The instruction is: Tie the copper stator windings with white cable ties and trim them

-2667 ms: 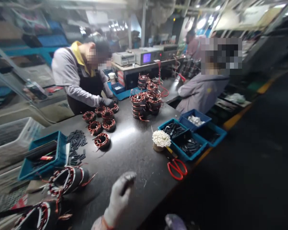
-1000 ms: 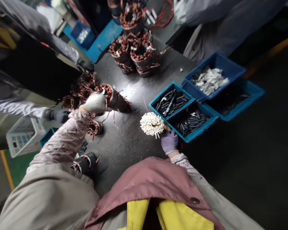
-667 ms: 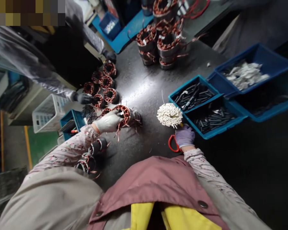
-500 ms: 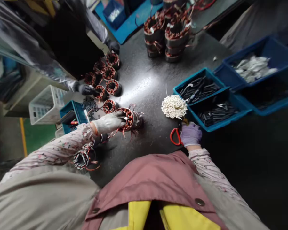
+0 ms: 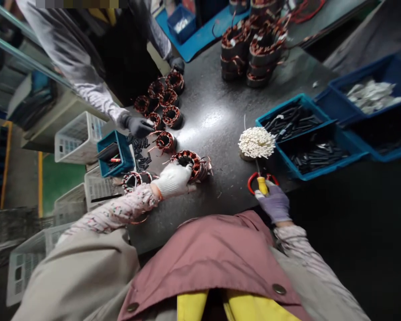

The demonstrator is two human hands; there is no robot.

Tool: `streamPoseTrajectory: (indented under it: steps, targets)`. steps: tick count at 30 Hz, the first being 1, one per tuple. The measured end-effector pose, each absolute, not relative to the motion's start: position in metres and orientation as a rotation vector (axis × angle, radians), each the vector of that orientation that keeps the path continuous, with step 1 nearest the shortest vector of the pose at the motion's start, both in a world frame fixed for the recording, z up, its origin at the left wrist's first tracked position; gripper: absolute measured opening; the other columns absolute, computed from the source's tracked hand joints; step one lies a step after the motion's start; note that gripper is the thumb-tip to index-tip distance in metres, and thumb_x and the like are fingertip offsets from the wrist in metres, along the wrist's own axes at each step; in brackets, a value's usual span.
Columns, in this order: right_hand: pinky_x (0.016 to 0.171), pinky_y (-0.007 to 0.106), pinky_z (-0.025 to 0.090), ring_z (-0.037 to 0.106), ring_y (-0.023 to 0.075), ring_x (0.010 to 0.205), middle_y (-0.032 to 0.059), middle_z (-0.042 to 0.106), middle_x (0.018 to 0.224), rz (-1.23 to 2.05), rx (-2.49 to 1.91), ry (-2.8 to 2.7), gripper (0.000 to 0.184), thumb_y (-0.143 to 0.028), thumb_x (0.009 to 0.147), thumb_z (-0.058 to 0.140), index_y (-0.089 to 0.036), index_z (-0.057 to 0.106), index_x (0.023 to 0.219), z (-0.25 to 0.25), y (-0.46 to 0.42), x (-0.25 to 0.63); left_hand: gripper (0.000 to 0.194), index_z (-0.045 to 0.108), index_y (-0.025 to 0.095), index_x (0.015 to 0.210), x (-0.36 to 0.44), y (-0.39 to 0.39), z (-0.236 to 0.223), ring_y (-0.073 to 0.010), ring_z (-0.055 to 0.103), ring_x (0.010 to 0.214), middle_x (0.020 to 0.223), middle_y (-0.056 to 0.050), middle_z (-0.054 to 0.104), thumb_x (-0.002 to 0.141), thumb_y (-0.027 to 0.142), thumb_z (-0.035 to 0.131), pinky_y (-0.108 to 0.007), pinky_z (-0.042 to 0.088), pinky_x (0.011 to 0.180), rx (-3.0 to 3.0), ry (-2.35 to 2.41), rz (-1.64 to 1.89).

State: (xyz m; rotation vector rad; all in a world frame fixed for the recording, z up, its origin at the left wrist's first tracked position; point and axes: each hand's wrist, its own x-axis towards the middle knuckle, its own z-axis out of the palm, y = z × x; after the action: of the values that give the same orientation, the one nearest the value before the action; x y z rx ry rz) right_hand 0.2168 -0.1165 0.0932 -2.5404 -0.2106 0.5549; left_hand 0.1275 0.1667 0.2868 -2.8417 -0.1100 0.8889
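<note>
My left hand (image 5: 175,179), in a white knit glove, grips the near side of a copper-wound motor stator (image 5: 200,167), its fingers reaching into the bore. Loose wire ends stick out at the stator's far right side. In a purple glove, my right hand (image 5: 274,200) is closed on a yellow-handled screwdriver (image 5: 262,185) with a thin shaft pointing away from me. Red-handled scissors (image 5: 251,183) lie under and beside that hand. Just beyond stands a bundle of thin white sticks or tubes (image 5: 256,142).
Blue bins (image 5: 321,167) of black pieces stand at right, one bin (image 5: 341,84) holding white pieces. Stacked stators (image 5: 265,53) stand at the back. Several stators (image 5: 171,117) sit at left near a co-worker's gloved hand (image 5: 138,126). A small blue box (image 5: 123,149) and white baskets (image 5: 75,138) are farther left.
The yellow-handled screwdriver now shows upright in my right hand, above the scissors. My left hand has shifted its hold to the stator's near side. The whole view has swung slightly.
</note>
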Motion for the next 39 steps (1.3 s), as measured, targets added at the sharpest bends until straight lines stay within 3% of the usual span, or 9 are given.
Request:
streamPoseTrajectory:
  steps: [3, 6, 9, 14, 19, 27, 31, 36, 39]
  targets:
    - [0.077, 0.036, 0.056, 0.068, 0.0224, 0.081, 0.0115, 0.071, 0.1, 0.606, -2.186, -0.297, 0.054, -0.038, 0.074, 0.058, -0.014, 0.06, 0.122, 0.129, -0.12, 0.218, 0.065, 0.057, 0.01, 0.125, 0.127, 0.163, 0.268, -0.033, 0.068, 0.1, 0.102, -0.018, 0.071, 0.08, 0.055, 0.067, -0.037, 0.053, 0.083, -2.863, -0.296, 0.884]
    - [0.066, 0.032, 0.057, 0.067, 0.0186, 0.068, 0.0081, 0.073, 0.089, 0.797, -1.839, -0.518, 0.051, -0.044, 0.08, 0.055, -0.015, 0.06, 0.122, 0.163, -0.106, 0.22, 0.056, 0.059, 0.011, 0.123, 0.125, 0.173, 0.266, -0.032, 0.069, 0.096, 0.098, -0.016, 0.071, 0.08, 0.046, 0.067, -0.037, 0.053, 0.083, -2.866, -0.164, 0.942]
    - [0.074, 0.032, 0.058, 0.071, 0.0196, 0.08, 0.0081, 0.075, 0.095, 0.879, -1.704, -0.718, 0.045, -0.046, 0.085, 0.052, -0.017, 0.065, 0.118, 0.183, -0.087, 0.225, 0.045, 0.064, 0.012, 0.115, 0.119, 0.185, 0.273, -0.0319, 0.067, 0.098, 0.099, -0.017, 0.07, 0.078, 0.037, 0.069, -0.039, 0.052, 0.086, -2.84, 0.092, 1.034]
    - [0.085, 0.029, 0.055, 0.071, 0.0201, 0.096, 0.0101, 0.073, 0.108, 0.898, -1.768, -0.96, 0.039, -0.037, 0.088, 0.051, -0.015, 0.066, 0.117, 0.181, -0.074, 0.228, 0.033, 0.066, 0.014, 0.108, 0.108, 0.182, 0.279, -0.0297, 0.066, 0.102, 0.102, -0.015, 0.071, 0.08, 0.032, 0.064, -0.041, 0.05, 0.094, -2.83, 0.14, 1.095]
    - [0.077, 0.029, 0.049, 0.071, 0.0212, 0.093, 0.0111, 0.073, 0.11, 0.932, -2.082, -1.31, 0.045, -0.037, 0.096, 0.046, -0.019, 0.058, 0.136, 0.188, -0.061, 0.227, 0.041, 0.066, 0.014, 0.112, 0.1, 0.171, 0.27, -0.0285, 0.068, 0.103, 0.102, -0.014, 0.073, 0.083, 0.043, 0.062, -0.043, 0.046, 0.103, -2.89, -0.085, 0.982]
    - [0.06, 0.026, 0.029, 0.067, 0.0213, 0.087, 0.0137, 0.07, 0.104, 0.918, -2.318, -1.611, 0.051, -0.043, 0.101, 0.034, -0.023, 0.047, 0.146, 0.214, -0.048, 0.236, 0.045, 0.065, 0.015, 0.117, 0.098, 0.177, 0.264, -0.029, 0.068, 0.105, 0.104, -0.012, 0.074, 0.083, 0.043, 0.062, -0.043, 0.045, 0.104, -2.926, -0.062, 0.988]
    - [0.062, 0.027, 0.033, 0.068, 0.0234, 0.09, 0.0167, 0.07, 0.102, 0.959, -2.315, -1.665, 0.053, -0.041, 0.102, 0.031, -0.017, 0.046, 0.146, 0.223, -0.044, 0.239, 0.046, 0.065, 0.015, 0.118, 0.101, 0.177, 0.264, -0.0295, 0.066, 0.109, 0.106, -0.013, 0.073, 0.082, 0.043, 0.062, -0.042, 0.045, 0.104, -2.907, -0.022, 1.026]
    - [0.07, 0.027, 0.042, 0.068, 0.0242, 0.094, 0.0165, 0.07, 0.113, 1.008, -2.23, -1.615, 0.051, -0.038, 0.101, 0.036, -0.015, 0.047, 0.145, 0.208, -0.039, 0.242, 0.039, 0.068, 0.015, 0.111, 0.105, 0.175, 0.268, -0.0279, 0.07, 0.096, 0.098, -0.013, 0.073, 0.083, 0.041, 0.061, -0.041, 0.048, 0.099, -2.849, -0.064, 1.076]
    - [0.073, 0.025, 0.044, 0.068, 0.0214, 0.096, 0.0121, 0.071, 0.115, 1.061, -2.089, -1.533, 0.046, -0.036, 0.101, 0.035, -0.017, 0.056, 0.137, 0.198, -0.029, 0.242, 0.041, 0.068, 0.013, 0.11, 0.107, 0.175, 0.269, -0.0293, 0.069, 0.095, 0.096, -0.016, 0.073, 0.083, 0.042, 0.06, -0.042, 0.049, 0.095, -2.843, -0.028, 1.062]
